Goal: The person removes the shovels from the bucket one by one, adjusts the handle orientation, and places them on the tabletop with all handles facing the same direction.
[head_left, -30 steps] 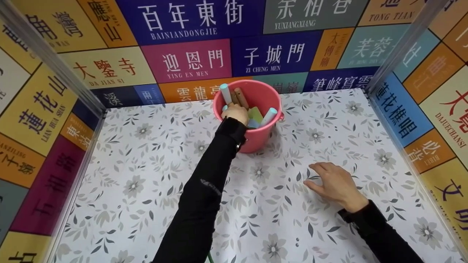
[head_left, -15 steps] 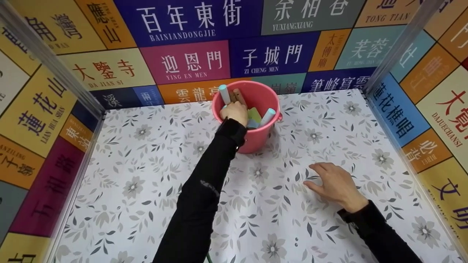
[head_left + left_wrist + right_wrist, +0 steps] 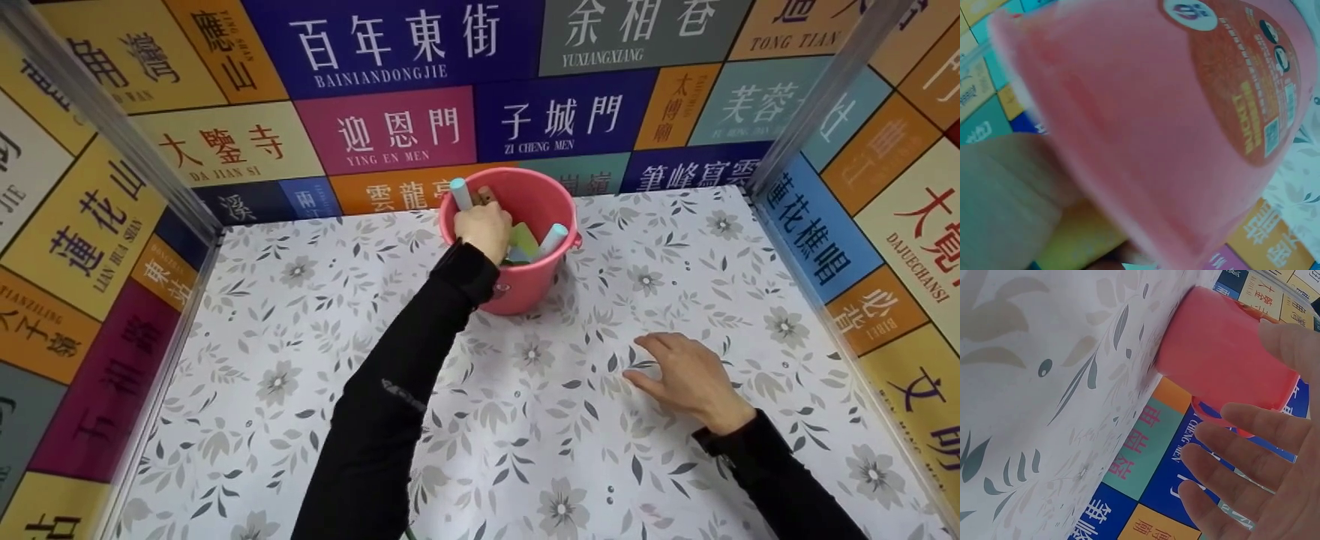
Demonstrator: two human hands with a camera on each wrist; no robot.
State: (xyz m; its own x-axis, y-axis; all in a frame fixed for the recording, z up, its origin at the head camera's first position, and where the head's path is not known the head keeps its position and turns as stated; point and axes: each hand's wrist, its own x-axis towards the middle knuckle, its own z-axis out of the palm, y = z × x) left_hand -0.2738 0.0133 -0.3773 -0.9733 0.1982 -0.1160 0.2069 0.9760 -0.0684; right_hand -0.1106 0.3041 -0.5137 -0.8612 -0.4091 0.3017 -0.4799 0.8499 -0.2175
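Observation:
A pink bucket [image 3: 525,281] stands near the back wall. My left hand [image 3: 484,227] is down at its near left rim, fingers hidden from the head view. In the left wrist view the bucket wall [image 3: 1123,112] fills much of the frame. There the hand [image 3: 1010,194] grips a smooth yellow object [image 3: 1081,235], mostly hidden behind the rim. Inside the bucket are a light-blue-tipped white stick [image 3: 460,193], brown wooden pieces [image 3: 486,195], a green piece [image 3: 524,240] and another pale blue stick [image 3: 553,238]. My right hand [image 3: 686,379] holds nothing, its fingers spread and relaxed.
A white tablecloth with grey flowers [image 3: 277,382] covers the surface. Panels printed with Chinese characters [image 3: 405,127] form walls at the back and both sides. Clear corner strips [image 3: 817,97] join them. The bucket's handle [image 3: 1202,410] hangs at its right side.
My left hand has risen slightly inside the bucket and now covers more of the brown wooden pieces. The left forearm has shifted a little left. My right hand has stayed still.

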